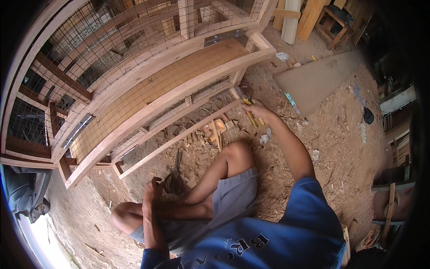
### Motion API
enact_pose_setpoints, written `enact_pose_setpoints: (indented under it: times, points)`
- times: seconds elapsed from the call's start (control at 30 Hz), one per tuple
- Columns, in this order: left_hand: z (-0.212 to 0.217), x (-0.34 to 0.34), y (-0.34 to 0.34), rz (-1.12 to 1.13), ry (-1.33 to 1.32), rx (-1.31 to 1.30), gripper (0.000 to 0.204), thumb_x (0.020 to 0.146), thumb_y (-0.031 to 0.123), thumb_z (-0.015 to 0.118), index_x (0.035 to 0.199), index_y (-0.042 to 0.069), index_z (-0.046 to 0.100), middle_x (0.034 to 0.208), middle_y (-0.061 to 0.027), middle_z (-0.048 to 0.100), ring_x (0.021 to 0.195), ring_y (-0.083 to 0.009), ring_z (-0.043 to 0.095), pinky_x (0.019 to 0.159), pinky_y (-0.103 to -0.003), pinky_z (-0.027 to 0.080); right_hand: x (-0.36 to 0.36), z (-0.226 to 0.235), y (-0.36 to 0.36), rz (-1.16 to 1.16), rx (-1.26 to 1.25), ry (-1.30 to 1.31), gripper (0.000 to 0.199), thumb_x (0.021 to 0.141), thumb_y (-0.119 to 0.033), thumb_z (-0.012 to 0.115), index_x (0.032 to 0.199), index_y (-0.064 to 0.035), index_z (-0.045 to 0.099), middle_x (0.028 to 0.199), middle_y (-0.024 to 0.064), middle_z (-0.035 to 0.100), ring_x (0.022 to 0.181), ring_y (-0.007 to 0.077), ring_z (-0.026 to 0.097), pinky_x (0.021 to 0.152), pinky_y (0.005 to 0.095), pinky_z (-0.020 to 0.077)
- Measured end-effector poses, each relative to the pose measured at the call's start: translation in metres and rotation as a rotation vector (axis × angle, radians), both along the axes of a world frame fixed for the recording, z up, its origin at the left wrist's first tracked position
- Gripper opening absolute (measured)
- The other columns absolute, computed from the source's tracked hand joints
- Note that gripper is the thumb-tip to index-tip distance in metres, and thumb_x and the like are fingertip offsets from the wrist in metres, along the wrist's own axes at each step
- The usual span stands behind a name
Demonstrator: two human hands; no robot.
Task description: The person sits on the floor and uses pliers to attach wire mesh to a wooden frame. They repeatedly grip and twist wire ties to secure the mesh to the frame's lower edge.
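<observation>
My right hand is closed around a pair of yellow-handled pliers, its metal head at the lower right corner of the wooden frame. That frame belongs to a large wooden cage with wire mesh panels, which leans across the upper left. A thin wooden strip runs along its near side, from that corner down to the left. Over my bent left leg, my left hand has its fingers curled; whatever they might hold is too dark and small to name.
Wood offcuts and shavings litter the ground under the cage. A flat board lies at the right, with a teal strip by its edge. Planks and a small wooden stool stand at the back right. A black bag lies far right.
</observation>
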State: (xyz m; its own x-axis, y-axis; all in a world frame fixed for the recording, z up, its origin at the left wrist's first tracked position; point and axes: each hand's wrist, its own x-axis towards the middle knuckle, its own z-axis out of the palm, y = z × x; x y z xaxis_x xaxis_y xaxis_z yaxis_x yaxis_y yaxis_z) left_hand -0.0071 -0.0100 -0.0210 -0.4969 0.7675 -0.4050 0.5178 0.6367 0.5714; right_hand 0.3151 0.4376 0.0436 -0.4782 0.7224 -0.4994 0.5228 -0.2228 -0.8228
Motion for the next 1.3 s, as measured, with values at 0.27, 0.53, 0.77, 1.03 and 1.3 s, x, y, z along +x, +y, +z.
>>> enact_pose_setpoints:
  times: [0.27, 0.53, 0.77, 1.03, 1.3]
  points:
    - [-0.012, -0.005, -0.005, -0.023, 0.004, -0.036, 0.04, 0.092, 0.033, 0.065, 0.118, 0.001, 0.064, 0.092, -0.0213, 0.072, 0.08, -0.0319, 0.072, 0.07, -0.042, 0.055, -0.022, -0.025, -0.035, -0.254, -0.348, 0.62, 0.03, 0.105, -0.03, 0.051, 0.12, -0.0044, 0.056, 0.12, 0.0136, 0.065, 0.105, 0.0241, 0.065, 0.089, 0.0412, 0.0556]
    - [-0.016, -0.006, -0.006, -0.003, -0.085, -0.199, 0.037, 0.096, 0.032, 0.063, 0.114, 0.0, 0.064, 0.093, -0.0225, 0.072, 0.086, -0.0353, 0.071, 0.074, -0.043, 0.055, -0.073, -0.053, -0.066, -0.318, -0.827, 1.51, 0.051, 0.106, -0.034, 0.044, 0.143, 0.0016, 0.04, 0.147, 0.0213, 0.047, 0.137, 0.0333, 0.047, 0.116, 0.0545, 0.0394]
    - [-0.018, -0.005, -0.009, -0.075, -0.011, -0.211, 0.034, 0.097, 0.03, 0.062, 0.116, 0.001, 0.061, 0.096, -0.0221, 0.071, 0.086, -0.0345, 0.071, 0.074, -0.043, 0.056, -0.097, -0.059, -0.08, -0.344, -0.749, 1.473, 0.047, 0.106, -0.028, 0.047, 0.142, 0.0014, 0.041, 0.145, 0.0189, 0.05, 0.136, 0.0312, 0.049, 0.11, 0.0527, 0.0473]
    - [-0.015, -0.002, -0.006, -0.06, 0.023, -0.251, 0.034, 0.094, 0.03, 0.066, 0.115, 0.005, 0.06, 0.099, -0.0206, 0.071, 0.089, -0.035, 0.071, 0.074, -0.044, 0.056, -0.085, -0.054, -0.077, -0.399, -0.223, 0.658, 0.029, 0.104, -0.025, 0.056, 0.125, -0.0058, 0.054, 0.107, 0.0063, 0.064, 0.097, 0.0162, 0.06, 0.08, 0.0333, 0.0521]
    - [-0.006, 0.009, 0.002, -0.052, -0.036, -0.245, 0.033, 0.092, 0.029, 0.069, 0.112, 0.005, 0.059, 0.095, -0.0163, 0.069, 0.085, -0.0363, 0.069, 0.073, -0.044, 0.056, -0.083, -0.064, -0.06, -0.467, -0.336, 0.843, 0.03, 0.104, -0.025, 0.056, 0.125, -0.0038, 0.054, 0.111, 0.0091, 0.065, 0.096, 0.018, 0.066, 0.081, 0.0352, 0.0543]
